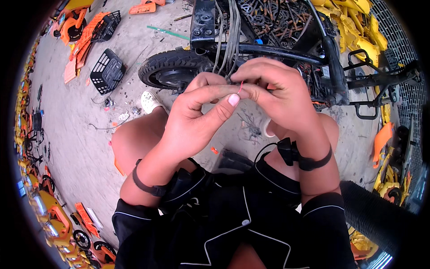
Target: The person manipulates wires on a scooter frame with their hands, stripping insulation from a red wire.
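Observation:
A thin red wire (241,85) is pinched between my two hands, which meet in the middle of the view. My left hand (201,112) has its thumb and index finger closed on it. Fingers of my right hand (273,87) are pressed together at the same wire, touching the left fingertips. Directly behind the fingers, grey cables (230,40) hang down over the black vehicle frame (282,56), near a wheel with a knobby tyre (152,71). The exact ends of the red wire are hidden by my fingers.
A bin of rusty bolts and metal parts (286,22) sits above the frame. Black plastic baskets (107,71), orange panels (80,45) and a green strip (168,32) lie on the concrete floor (76,143). Yellow panels (358,31) are piled right; many vehicles (49,206) line the left.

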The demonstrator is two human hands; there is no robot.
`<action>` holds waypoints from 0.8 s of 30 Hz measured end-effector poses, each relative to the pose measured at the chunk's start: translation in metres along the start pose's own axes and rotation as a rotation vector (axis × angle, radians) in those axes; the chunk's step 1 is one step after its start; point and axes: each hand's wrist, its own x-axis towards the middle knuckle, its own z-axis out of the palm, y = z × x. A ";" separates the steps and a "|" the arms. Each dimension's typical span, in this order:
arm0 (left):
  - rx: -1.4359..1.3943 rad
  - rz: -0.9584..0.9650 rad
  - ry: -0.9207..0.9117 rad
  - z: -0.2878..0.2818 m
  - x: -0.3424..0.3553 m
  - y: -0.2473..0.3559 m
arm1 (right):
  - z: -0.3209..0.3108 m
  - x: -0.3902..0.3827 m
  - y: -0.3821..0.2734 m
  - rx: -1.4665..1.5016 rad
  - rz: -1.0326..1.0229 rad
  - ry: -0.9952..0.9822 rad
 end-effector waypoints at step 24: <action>-0.063 0.164 0.232 0.013 0.004 -0.009 | 0.004 -0.010 -0.023 -0.383 -0.267 0.168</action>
